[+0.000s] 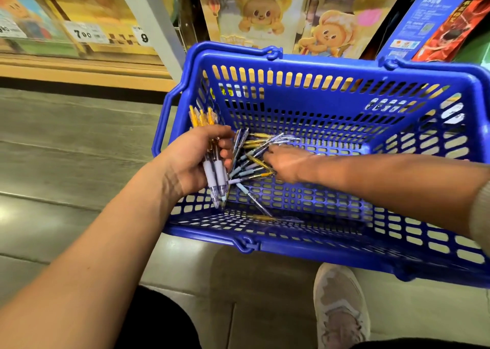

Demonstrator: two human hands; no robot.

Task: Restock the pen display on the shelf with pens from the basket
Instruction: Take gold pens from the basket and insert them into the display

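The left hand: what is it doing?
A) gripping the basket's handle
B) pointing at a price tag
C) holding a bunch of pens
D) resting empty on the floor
C: the left hand grips a bunch of pens just inside the basket, while the right hand reaches among the loose pens on its bottom.

We see a blue slotted plastic basket [318, 65]. Loose pens [252, 163], yellow-capped with pale grips, lie criss-crossed on its floor at the left end. Our left hand [191, 157] grips a bundle of pens [216, 173], tips down.
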